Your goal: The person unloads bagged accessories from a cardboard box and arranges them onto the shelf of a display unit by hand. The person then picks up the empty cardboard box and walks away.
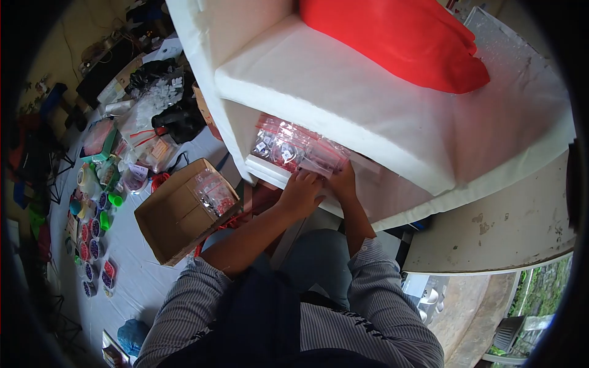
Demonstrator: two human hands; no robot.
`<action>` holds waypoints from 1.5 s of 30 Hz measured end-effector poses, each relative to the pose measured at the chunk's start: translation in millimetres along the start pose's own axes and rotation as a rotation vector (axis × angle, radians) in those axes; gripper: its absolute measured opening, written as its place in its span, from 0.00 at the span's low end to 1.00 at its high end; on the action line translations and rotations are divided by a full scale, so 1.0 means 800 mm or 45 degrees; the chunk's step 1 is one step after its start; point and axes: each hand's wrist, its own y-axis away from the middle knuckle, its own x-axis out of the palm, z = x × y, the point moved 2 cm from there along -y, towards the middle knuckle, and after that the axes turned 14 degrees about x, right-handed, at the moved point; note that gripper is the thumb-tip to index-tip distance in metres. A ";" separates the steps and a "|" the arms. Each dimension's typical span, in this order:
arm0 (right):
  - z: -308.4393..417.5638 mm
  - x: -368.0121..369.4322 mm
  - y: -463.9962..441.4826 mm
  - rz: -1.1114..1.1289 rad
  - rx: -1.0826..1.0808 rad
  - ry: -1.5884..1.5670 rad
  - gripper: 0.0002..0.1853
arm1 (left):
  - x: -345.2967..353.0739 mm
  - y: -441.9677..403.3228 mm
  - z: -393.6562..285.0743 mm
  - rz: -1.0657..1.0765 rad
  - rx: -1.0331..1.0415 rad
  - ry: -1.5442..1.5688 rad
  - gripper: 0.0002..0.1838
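Note:
Several small clear zip bags point(286, 147) with red top strips lie in a row in the low compartment of a white covered shelf point(331, 92). Some hold round, shiny items. At the right end of the row, my right hand point(343, 183) has its fingers closed on the edge of a clear bag point(322, 158). My left hand point(302, 195) rests at the compartment's front edge, against the lower side of the same bag, with its fingers bent. The fingertips of my left hand are partly hidden.
An open cardboard box point(169, 224) with similar bags point(213, 192) inside stands left of my arms. Further left, a pale cloth point(138, 270) bears tubs of coloured beads point(95, 248) and black plastic bags point(178, 121). Red fabric point(399, 37) lies on the shelf top.

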 end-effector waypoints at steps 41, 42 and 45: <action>0.045 -0.034 0.060 -0.090 -0.236 0.216 0.10 | 0.020 -0.007 -0.007 0.175 -0.129 -0.093 0.25; 0.039 -0.038 0.061 -0.096 -0.291 0.382 0.09 | 0.021 -0.005 -0.007 0.177 -0.131 -0.092 0.25; 0.024 -0.038 0.058 -0.118 -0.349 0.635 0.07 | 0.023 -0.006 -0.004 0.198 -0.111 -0.102 0.24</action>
